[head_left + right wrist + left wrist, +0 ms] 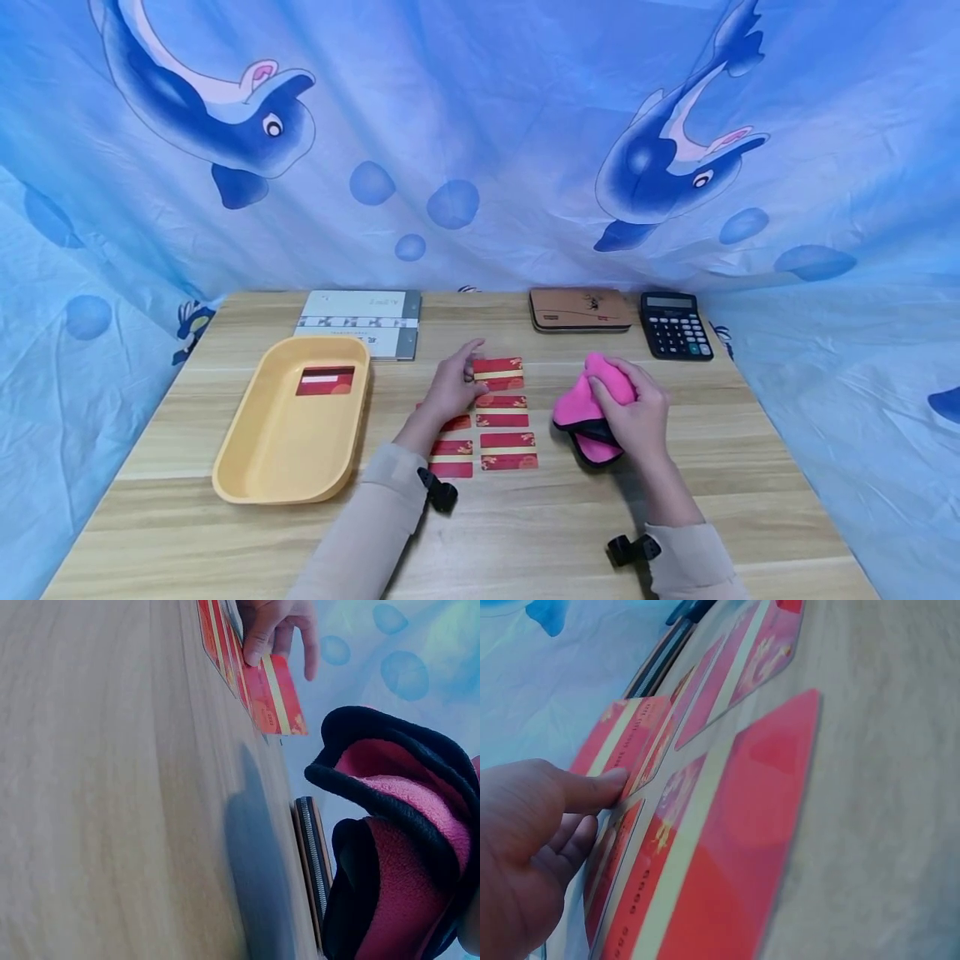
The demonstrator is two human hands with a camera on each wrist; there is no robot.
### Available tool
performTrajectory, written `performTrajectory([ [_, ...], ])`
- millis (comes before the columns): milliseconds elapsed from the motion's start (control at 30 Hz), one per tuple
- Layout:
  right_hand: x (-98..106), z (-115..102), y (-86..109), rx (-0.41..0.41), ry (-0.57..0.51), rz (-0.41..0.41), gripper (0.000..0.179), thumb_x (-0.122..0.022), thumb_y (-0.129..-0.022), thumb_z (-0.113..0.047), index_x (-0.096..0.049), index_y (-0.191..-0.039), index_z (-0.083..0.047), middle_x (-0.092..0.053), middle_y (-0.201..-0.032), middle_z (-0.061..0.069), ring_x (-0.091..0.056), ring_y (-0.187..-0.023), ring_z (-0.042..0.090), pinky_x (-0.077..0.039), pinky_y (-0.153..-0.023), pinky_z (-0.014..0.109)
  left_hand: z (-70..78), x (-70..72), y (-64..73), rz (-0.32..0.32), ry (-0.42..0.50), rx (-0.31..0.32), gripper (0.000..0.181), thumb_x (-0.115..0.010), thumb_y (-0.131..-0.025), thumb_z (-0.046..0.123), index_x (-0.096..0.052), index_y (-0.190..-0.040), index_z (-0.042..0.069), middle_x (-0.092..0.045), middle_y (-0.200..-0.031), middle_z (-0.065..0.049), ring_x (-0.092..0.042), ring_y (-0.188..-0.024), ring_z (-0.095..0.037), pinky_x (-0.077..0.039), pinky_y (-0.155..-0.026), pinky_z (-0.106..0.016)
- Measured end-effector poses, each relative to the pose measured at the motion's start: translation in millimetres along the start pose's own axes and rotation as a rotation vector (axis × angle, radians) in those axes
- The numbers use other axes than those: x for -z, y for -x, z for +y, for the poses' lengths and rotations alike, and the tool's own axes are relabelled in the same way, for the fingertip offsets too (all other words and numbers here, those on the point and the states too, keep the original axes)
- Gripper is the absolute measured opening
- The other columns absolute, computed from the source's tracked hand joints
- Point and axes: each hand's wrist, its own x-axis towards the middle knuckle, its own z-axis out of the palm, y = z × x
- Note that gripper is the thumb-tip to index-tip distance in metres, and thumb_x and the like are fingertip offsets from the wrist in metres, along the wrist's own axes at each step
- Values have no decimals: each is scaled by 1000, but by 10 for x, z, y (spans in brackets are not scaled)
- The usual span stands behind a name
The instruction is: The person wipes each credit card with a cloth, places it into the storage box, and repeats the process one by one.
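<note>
My left hand [452, 387] pinches the left edge of a red card [504, 374] with a pale gold stripe, thumb on its face. In the right wrist view this held card [281, 697] tilts up from the wood. Several matching cards lie below it in two columns, among them one card [509, 451] at the front right; my left wrist covers part of the left column. To the right, my right hand [643, 412] grips a folded pink cloth [576, 402] with black edging, bunched between thumb and fingers. The cloth hangs over its shadow on the table.
A yellow plastic basin [281, 454] stands at the left with a red card [325, 381] inside. Behind it lies a grey-white book [360, 302]. A brown zipped wallet [581, 309] and a black calculator [677, 327] lie at the back right. A blue dolphin curtain [480, 125] borders the table.
</note>
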Motion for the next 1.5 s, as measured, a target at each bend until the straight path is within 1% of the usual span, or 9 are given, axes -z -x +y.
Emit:
performTrajectory([
  [167, 4, -11, -3, -21, -6, -4, 38, -86, -81, -8, -74, -117, -5, -74, -113, 12, -69, -99, 24, -47, -78, 6, 17, 4, 23, 102, 52, 73, 60, -74, -91, 2, -53, -146, 11, -70, -105, -5, -64, -92, -19, -57, -86, -37],
  [300, -5, -27, -21, -12, -7, 3, 38, -86, -81, -8, -74, -117, -4, -74, -112, 12, -68, -98, 24, -47, -77, 7, 80, 21, 33, 159, 131, 164, 38, -72, -95, 10, -66, -132, 10, -74, -98, -4, -71, -94, -20, -59, -86, -38],
  [467, -32, -52, -47, 10, 0, 45, 38, -86, -81, -9, -74, -116, -4, -73, -114, 15, -68, -100, 28, -46, -78, 9, 242, 86, 53, 241, 321, 316, 30, -73, -95, 15, -71, -124, 10, -72, -111, -7, -71, -101, -23, -61, -83, -34],
  [633, -46, -102, -62, -8, -5, 80, 42, -87, -80, -9, -72, -119, -6, -73, -116, 12, -67, -99, 25, -46, -78, 10, 435, 190, 98, 255, 440, 373, 31, -72, -96, 16, -71, -126, 10, -67, -119, -9, -69, -104, -24, -61, -83, -33],
  [800, -98, -262, -83, 64, -55, 49, 44, -87, -77, -3, -73, -118, -7, -74, -113, 11, -68, -94, 25, -49, -76, 12, 623, 286, 182, 228, 491, 347, 31, -75, -94, 21, -73, -123, 8, -68, -117, -10, -69, -101, -23, -61, -85, -33],
  [933, -182, -474, -107, 146, -110, -3, 44, -87, -73, 0, -74, -115, -5, -73, -115, 12, -68, -98, 27, -50, -81, 16, 758, 322, 246, 200, 558, 304, 31, -76, -93, 19, -73, -121, 9, -67, -117, -10, -70, -100, -22, -61, -82, -31],
  [1100, -329, -674, -143, 250, -160, -61, 40, -82, -75, -1, -74, -114, -6, -70, -118, 11, -67, -103, 27, -53, -85, 21, 911, 334, 339, 141, 599, 249, 33, -74, -95, 19, -70, -127, 9, -67, -117, -11, -72, -101, -22, -61, -85, -37],
  [1300, -501, -759, -160, 307, -53, -27, 35, -78, -80, -9, -74, -115, -6, -70, -119, 12, -69, -102, 28, -62, -75, 45, 982, 338, 416, 63, 666, 180, 38, -65, -101, 14, -61, -136, 4, -69, -122, -17, -73, -102, -27, -58, -92, -39],
  [1500, -670, -870, -130, 331, 12, -26, 34, -79, -81, -10, -75, -115, -6, -71, -115, 13, -72, -95, 30, -63, -71, 47, 955, 295, 463, 28, 602, 111, 37, -60, -103, 17, -60, -139, 6, -69, -123, -13, -68, -112, -24, -55, -98, -32],
])
